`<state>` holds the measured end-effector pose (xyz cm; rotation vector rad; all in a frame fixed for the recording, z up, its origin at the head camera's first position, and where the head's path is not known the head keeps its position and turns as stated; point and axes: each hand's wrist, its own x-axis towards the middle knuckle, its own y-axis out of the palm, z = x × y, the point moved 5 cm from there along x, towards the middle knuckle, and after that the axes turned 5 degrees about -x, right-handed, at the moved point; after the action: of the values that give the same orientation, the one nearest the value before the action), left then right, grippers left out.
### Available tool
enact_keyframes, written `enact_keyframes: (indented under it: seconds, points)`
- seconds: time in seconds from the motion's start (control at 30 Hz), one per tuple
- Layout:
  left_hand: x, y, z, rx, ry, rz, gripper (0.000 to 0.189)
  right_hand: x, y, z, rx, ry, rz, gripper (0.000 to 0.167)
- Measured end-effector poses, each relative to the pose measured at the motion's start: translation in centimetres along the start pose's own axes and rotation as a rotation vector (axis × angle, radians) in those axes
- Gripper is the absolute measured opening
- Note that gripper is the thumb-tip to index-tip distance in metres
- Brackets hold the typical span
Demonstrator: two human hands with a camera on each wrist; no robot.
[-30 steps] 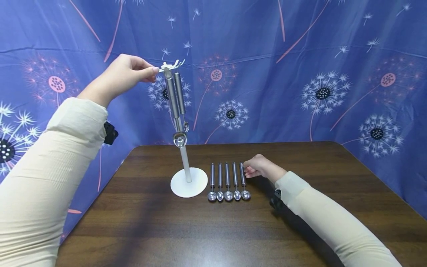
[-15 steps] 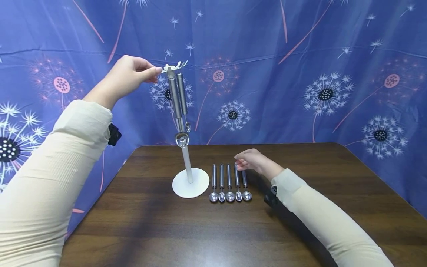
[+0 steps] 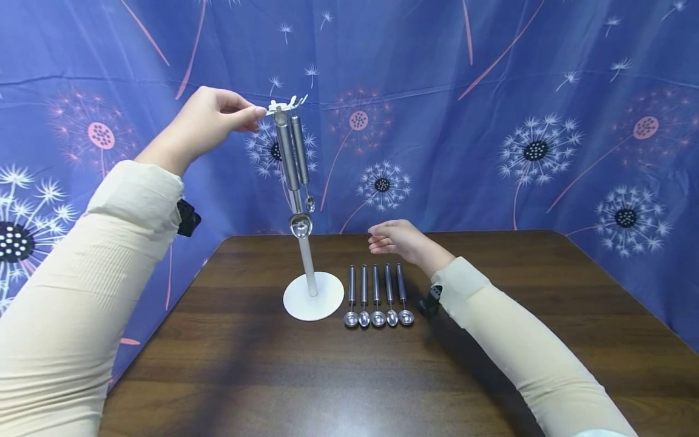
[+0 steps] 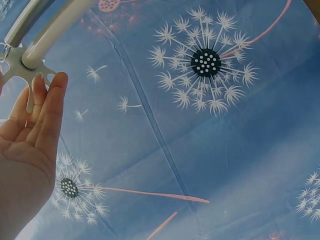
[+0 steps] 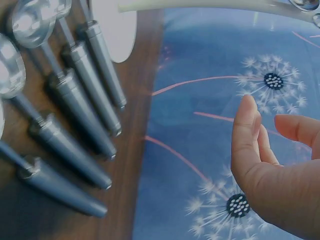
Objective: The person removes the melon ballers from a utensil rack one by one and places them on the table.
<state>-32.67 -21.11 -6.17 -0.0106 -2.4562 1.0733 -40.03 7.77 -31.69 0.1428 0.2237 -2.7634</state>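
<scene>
A white utensil stand (image 3: 307,261) with a ring of hooks (image 3: 284,107) on top stands on the table. My left hand (image 3: 224,118) pinches one of these hooks between thumb and fingers; the left wrist view shows the hook (image 4: 30,95) against the fingers. Two steel scoops hang from the stand: a larger scoop (image 3: 286,145) in front and a slimmer scoop (image 3: 300,149) beside it. My right hand (image 3: 406,243), holding nothing, hovers above and behind a row of several small steel scoops (image 3: 377,285), its fingers loosely bent and thumb apart.
The row of scoops lies just right of the stand's round white base (image 3: 297,306), bowls toward me, handles pointing away. A brown wooden table (image 3: 327,376) carries everything. Behind its far edge hangs a blue curtain (image 3: 437,152) with dandelion prints.
My right hand has lifted from beside the rightmost scoop, moving up and left with nothing in it. The left hand keeps its pinch on the stand; the scoops have stayed put.
</scene>
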Motion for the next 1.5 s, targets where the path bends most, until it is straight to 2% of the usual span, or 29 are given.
enact_keyframes:
  seconds: [0.43,0.9,1.2,1.5]
  points:
    - [-0.1,0.0,0.1,-0.081,-0.075,0.034,0.050,-0.2,2.0,3.1,0.108,-0.030,0.027,0.035]
    - [0.1,0.1,0.1,-0.204,-0.167,0.058,0.054,-0.6,4.7,7.6,0.112,-0.083,0.038,0.035]
    - [0.1,0.3,-0.2,-0.164,-0.182,0.077,0.058,-0.7,5.8,9.4,0.093,-0.116,0.036,0.033]
    - [0.0,0.0,-0.3,-0.120,-0.193,0.061,0.057,-0.7,6.7,10.3,0.151,-0.175,-0.001,0.032]
